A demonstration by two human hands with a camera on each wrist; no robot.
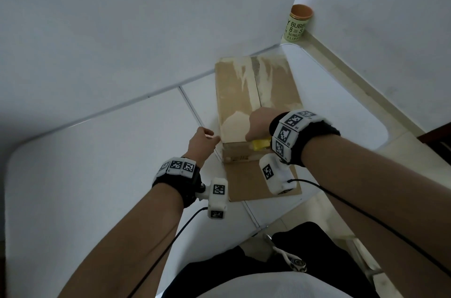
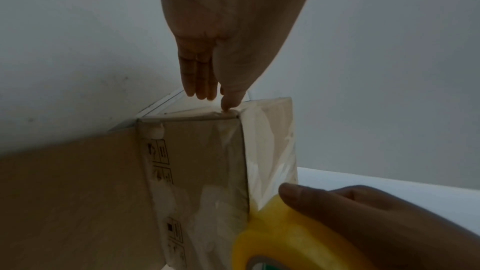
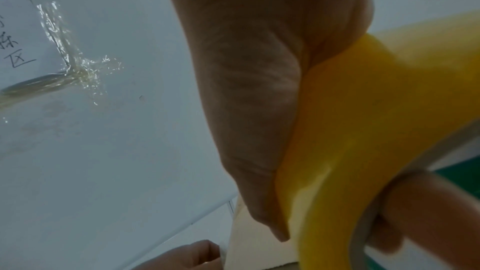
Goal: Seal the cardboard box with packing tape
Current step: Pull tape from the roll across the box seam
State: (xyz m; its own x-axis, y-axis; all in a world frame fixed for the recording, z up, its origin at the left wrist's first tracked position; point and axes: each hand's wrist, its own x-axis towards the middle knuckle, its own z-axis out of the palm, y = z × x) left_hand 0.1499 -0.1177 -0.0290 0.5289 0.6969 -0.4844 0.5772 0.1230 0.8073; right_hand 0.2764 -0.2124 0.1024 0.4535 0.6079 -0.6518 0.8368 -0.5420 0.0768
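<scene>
Head view, box: a cardboard box (image 1: 256, 100) lies on a white table (image 1: 97, 151), its closed top flaps meeting in a centre seam, with pale torn patches on the surface; an open flap (image 1: 246, 180) lies flat on the table toward the person.
Head view, right hand: the right hand (image 1: 260, 124) sits on the near end of the box top, holding a yellow tape roll (image 1: 261, 144) at the box's near top edge.
Head view, left hand: the left hand (image 1: 202, 143) is at the near left corner of the box, fingertips touching it.
Head view, surroundings: a cup with an orange lid (image 1: 298, 23) stands by the wall beyond the table's far corner; both wrists carry bands with black and white markers.

Left wrist view, left hand: the left hand (image 2: 207, 65) has 3 fingers held straight and together, and the thumb tip presses on the box corner; nothing is held in it.
Left wrist view, box: the near end face of the box (image 2: 197, 171) shows printed symbols and glossy clear tape (image 2: 270, 151) along the adjoining face.
Left wrist view, roll: the tape roll (image 2: 291, 239) touches the box edge, with the right hand (image 2: 376, 219) wrapped over it.

Right wrist view, right hand: the right hand (image 3: 249, 93) grips the yellow roll (image 3: 363, 130), thumb on the outer face and a finger through the core.
Right wrist view, background: the white surface behind it bears crinkled clear tape strips (image 3: 70, 69) and handwritten marks.
</scene>
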